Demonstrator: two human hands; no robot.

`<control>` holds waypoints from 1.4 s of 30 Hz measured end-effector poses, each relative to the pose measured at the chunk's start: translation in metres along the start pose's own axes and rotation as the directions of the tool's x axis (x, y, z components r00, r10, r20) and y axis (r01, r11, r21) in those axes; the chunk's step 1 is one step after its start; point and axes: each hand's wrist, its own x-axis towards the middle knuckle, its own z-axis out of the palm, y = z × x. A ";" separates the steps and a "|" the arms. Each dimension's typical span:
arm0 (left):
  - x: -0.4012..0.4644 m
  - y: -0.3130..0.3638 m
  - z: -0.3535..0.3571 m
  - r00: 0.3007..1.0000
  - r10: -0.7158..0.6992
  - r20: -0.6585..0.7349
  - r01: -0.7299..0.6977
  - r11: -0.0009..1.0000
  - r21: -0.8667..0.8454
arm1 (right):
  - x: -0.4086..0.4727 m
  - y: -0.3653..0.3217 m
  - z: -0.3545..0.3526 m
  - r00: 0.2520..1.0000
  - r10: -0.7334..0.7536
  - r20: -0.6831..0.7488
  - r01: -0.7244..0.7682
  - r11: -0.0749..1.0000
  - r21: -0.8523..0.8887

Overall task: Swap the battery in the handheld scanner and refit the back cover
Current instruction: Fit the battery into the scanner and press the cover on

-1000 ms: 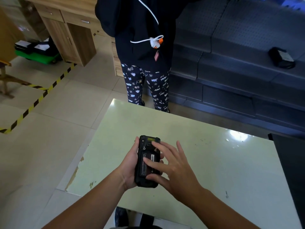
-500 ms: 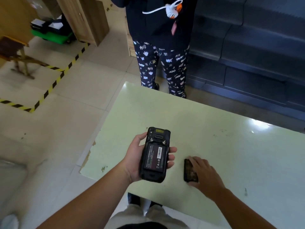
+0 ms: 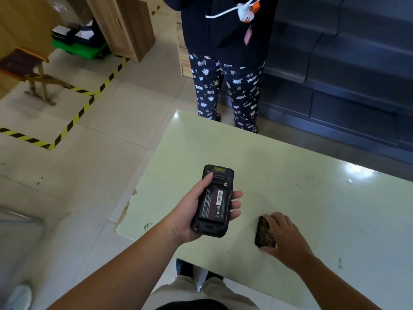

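Note:
My left hand (image 3: 190,213) holds the black handheld scanner (image 3: 213,200) face down above the table's left part. Its back is uncovered and a black labelled battery (image 3: 214,203) lies in the compartment; my thumb rests near the top left of the device. My right hand (image 3: 283,236) lies flat on the table to the right, fingers closed over a dark back cover (image 3: 263,233) that rests on the surface, partly hidden under my fingers.
The pale green table (image 3: 290,175) has a chipped left edge. A person in dark top and patterned trousers (image 3: 225,90) stands just beyond its far edge. Dark shelving (image 3: 346,74) fills the right; wooden furniture and yellow-black floor tape (image 3: 73,121) lie to the left.
A second ago my right hand was on the scanner's back. It moved right and down onto the cover on the table, where it stays. My left thumb shifted up the scanner.

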 end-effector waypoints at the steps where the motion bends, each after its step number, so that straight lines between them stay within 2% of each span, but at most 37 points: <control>1: -0.002 0.000 0.001 1.000 0.006 0.006 -0.006 1.000 0.019 | 0.000 -0.001 0.000 1.000 0.001 0.000 -0.001 1.000 -0.005; 8: -0.003 -0.003 -0.001 0.998 0.062 0.031 -0.064 0.997 0.054 | -0.003 -0.004 0.000 1.000 0.006 -0.027 -0.005 0.999 0.051; 12: -0.006 -0.001 -0.001 0.999 0.012 0.034 -0.013 0.999 0.030 | 0.000 -0.010 -0.021 0.975 -0.097 -0.202 0.117 0.989 0.089; 14: -0.005 0.000 -0.002 0.999 0.005 0.039 -0.006 1.000 0.011 | 0.011 -0.010 -0.034 0.968 -0.076 -0.241 0.097 0.992 0.078; 18: -0.005 -0.001 -0.004 1.000 -0.002 0.019 0.002 1.000 -0.022 | 0.017 -0.004 -0.038 0.972 0.103 -0.210 -0.066 0.982 0.177; 20: -0.004 -0.002 -0.006 1.000 -0.007 0.003 0.007 1.000 -0.028 | 0.011 -0.011 -0.023 0.994 0.046 -0.096 -0.023 0.974 0.227; 21: -0.005 -0.002 -0.007 1.000 -0.011 -0.005 0.010 1.000 -0.024 | 0.007 -0.015 -0.014 0.999 -0.031 -0.033 0.037 0.981 0.190; 23: -0.008 -0.004 -0.011 1.000 -0.017 -0.019 0.017 1.000 -0.009 | 0.007 -0.023 0.001 0.980 -0.195 0.036 0.195 0.981 0.007; 25: -0.012 -0.005 -0.011 1.000 -0.020 -0.014 0.020 1.000 -0.015 | 0.017 -0.026 0.007 0.967 -0.252 0.043 0.255 0.962 -0.102; 27: -0.017 -0.006 -0.011 1.000 -0.015 -0.014 0.015 1.000 -0.024 | 0.029 -0.025 0.010 0.965 -0.259 0.048 0.262 0.960 -0.094; 30: -0.022 -0.007 -0.010 1.000 -0.016 -0.003 0.016 0.999 -0.027 | 0.032 -0.026 0.014 0.987 -0.158 0.029 0.159 0.986 -0.049; 32: -0.024 -0.004 -0.008 1.000 -0.008 -0.005 0.007 0.999 -0.045 | 0.023 -0.029 0.011 0.996 -0.092 -0.004 0.092 0.991 0.101; 35: -0.028 0.002 0.000 1.000 -0.007 -0.011 0.006 0.998 -0.058 | 0.008 -0.038 -0.029 0.997 -0.008 -0.077 0.036 0.929 0.368; 37: -0.033 0.006 0.010 1.000 -0.002 -0.002 0.001 0.998 -0.069 | 0.001 -0.050 -0.084 0.969 0.124 -0.213 0.002 0.859 0.512; 38: -0.036 0.008 0.016 1.000 0.002 0.013 -0.001 0.997 -0.078 | -0.004 -0.059 -0.120 0.930 0.204 -0.306 0.023 0.798 0.602; 40: -0.043 0.012 0.028 0.999 0.007 0.042 -0.003 0.995 -0.099 | -0.019 -0.085 -0.199 0.832 0.301 -0.467 0.196 0.627 0.754; 42: -0.050 0.015 0.042 0.997 0.011 0.078 -0.002 0.994 -0.110 | -0.038 -0.117 -0.258 0.779 0.239 -0.579 0.411 0.503 0.761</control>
